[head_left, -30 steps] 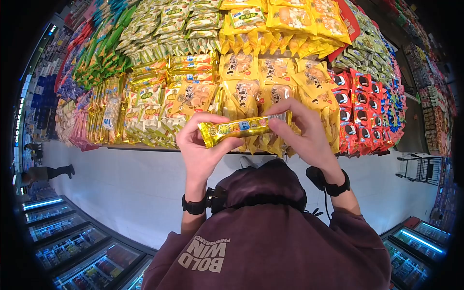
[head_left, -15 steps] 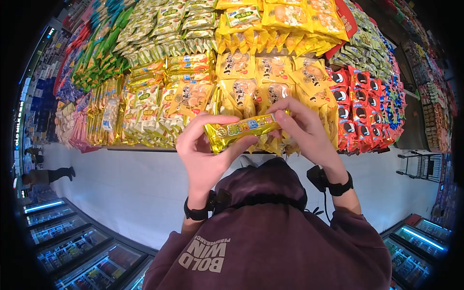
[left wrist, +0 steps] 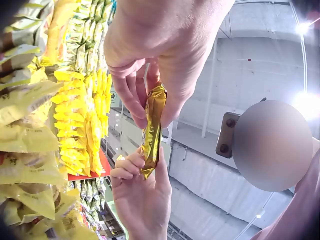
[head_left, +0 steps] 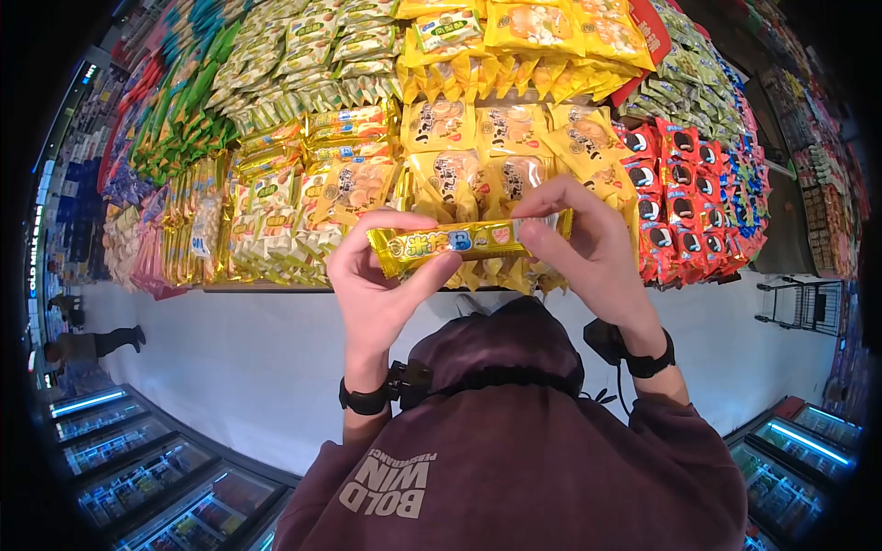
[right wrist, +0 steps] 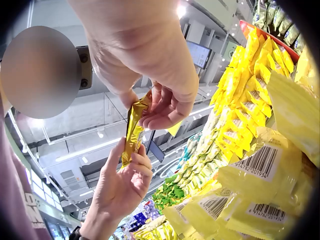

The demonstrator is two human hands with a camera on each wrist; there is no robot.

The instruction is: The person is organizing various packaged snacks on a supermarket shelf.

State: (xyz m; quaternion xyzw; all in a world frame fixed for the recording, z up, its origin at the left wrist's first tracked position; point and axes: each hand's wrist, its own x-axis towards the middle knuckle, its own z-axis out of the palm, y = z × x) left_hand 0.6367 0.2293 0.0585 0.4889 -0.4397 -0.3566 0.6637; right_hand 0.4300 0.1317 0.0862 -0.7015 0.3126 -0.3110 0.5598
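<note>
A gold-wrapped bar with colourful printed characters is held nearly level between both hands, above the edge of the snack display. My left hand pinches its left end between thumb and fingers. The right end is pinched by my right hand, whose thumb lies over the wrapper. In the left wrist view the shiny bar runs between the left hand above and the right hand below. The right wrist view shows the wrapper gripped at both ends.
Yellow bags lie just beyond the hands, with green-and-white packets farther back. Red packets fill the right side of the display. A shopping cart stands at the right; another person is at the far left.
The bar has gone from slightly tilted to nearly level, and more of its print shows. Both hands keep their hold, now a little farther apart. The display has shifted slightly left in view.
</note>
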